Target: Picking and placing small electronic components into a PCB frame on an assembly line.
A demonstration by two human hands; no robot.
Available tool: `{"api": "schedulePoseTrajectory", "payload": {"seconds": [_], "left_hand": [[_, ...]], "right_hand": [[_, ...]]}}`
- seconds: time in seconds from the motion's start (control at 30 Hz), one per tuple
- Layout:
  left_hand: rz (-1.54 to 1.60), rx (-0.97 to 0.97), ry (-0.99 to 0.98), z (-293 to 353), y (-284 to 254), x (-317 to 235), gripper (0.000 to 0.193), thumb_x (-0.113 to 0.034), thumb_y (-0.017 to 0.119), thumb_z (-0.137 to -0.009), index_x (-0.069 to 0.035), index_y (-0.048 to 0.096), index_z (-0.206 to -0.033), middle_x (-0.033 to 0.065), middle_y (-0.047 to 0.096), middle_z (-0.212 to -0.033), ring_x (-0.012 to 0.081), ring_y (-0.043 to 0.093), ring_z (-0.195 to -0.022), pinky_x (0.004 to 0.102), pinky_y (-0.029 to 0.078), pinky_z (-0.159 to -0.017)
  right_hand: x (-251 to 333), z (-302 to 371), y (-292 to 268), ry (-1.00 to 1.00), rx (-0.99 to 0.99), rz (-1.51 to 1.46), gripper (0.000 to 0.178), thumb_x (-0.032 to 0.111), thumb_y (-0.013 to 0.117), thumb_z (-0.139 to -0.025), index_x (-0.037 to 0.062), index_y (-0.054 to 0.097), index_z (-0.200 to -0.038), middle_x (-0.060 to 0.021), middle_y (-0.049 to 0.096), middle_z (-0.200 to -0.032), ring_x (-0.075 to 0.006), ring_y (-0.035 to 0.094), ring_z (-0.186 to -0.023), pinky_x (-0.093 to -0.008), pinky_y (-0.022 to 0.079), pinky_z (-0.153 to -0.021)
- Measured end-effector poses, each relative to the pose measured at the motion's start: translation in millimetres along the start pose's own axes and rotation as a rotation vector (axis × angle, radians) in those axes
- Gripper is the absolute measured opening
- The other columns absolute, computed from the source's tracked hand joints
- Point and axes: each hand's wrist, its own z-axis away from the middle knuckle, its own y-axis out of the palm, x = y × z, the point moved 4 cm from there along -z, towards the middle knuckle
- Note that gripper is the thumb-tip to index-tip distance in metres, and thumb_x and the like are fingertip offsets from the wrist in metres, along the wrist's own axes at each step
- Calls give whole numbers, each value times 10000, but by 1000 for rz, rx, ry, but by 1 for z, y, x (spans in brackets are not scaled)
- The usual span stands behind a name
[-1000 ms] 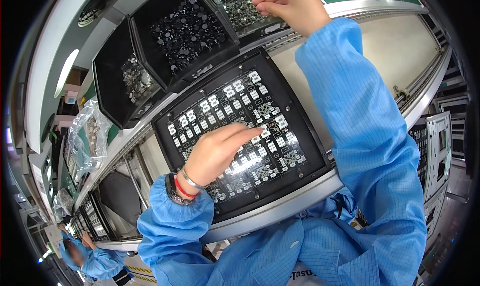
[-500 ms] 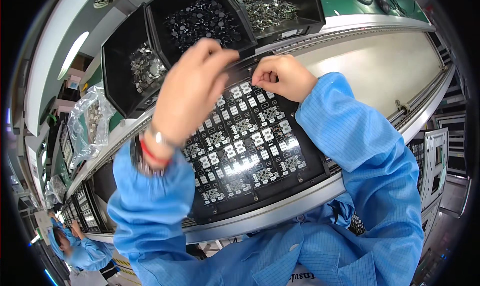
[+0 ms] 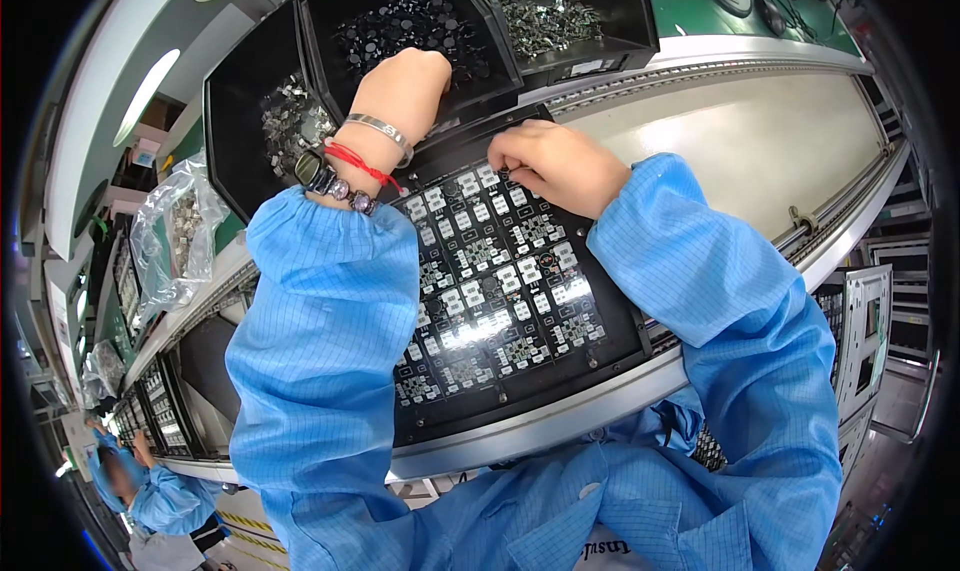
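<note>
My left hand [image 3: 405, 86] is at the front of the middle black bin [image 3: 495, 33], over a heap of small black round components [image 3: 400, 31]. Its fingers curl down and are mostly hidden behind the back of the hand. At the upper edge of a panel of printed circuit boards [image 3: 490, 291], my right hand [image 3: 560, 166] is closed in a pinch. Between its fingertips sits a small dark component [image 3: 504, 174], partly covered by the fingers. The panel lies flat in a black carrier tray [image 3: 625, 346] and bears rows of white pads.
Other black bins hold small metal parts [image 3: 295, 121] at left and metallic pieces [image 3: 545, 16] at right. A conveyor rail [image 3: 720, 68] runs behind the tray. A clear plastic bag [image 3: 170, 241] of parts lies at left. Another person in blue [image 3: 165, 496] works far left.
My left hand has moved up and away from the panel to the middle bin. My right hand remains pinched at the panel's upper edge, shifted slightly left.
</note>
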Motion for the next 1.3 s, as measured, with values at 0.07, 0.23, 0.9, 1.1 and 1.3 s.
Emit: {"api": "schedulePoseTrajectory", "payload": {"seconds": [0.07,0.23,0.9,1.1,1.3], "left_hand": [[41,20,-25,4,3,14,136,-54,607,-787,-32,701,-883,156,678,-851,307,655,-831,375,525,-762],[172,-22,-8,5,-5,19,105,-67,623,-781,-29,686,-857,151,673,-829,311,651,-822,362,525,-742],[1276,81,-203,86,20,-26,157,46,619,-773,36,682,-917,46,666,-871,90,645,-806,209,523,-756],[899,-137,-44,83,24,-26,214,30,680,-724,-24,687,-930,71,682,-820,128,642,-710,239,495,-650],[795,-175,-50,79,32,-42,214,36,683,-724,-15,676,-932,67,691,-844,131,642,-734,244,499,-678]], "right_hand": [[11,-8,-9,53,-7,-69,173,27,657,-781,55,564,-923,-62,574,-765,-223,574,-751,-329,478,-664],[-12,-27,-70,187,-311,-153,137,49,639,-828,60,607,-961,-31,607,-758,-104,570,-669,-249,469,-614],[-92,-63,-72,419,-222,172,146,103,661,-815,66,706,-950,-88,696,-902,-202,671,-848,-290,521,-765],[-79,-51,-80,327,-341,73,151,57,612,-815,23,692,-938,-168,682,-811,-227,681,-739,-312,524,-669],[-89,-33,-83,365,-445,-54,128,62,610,-811,16,679,-908,-156,674,-750,-258,676,-692,-339,522,-637]]}}
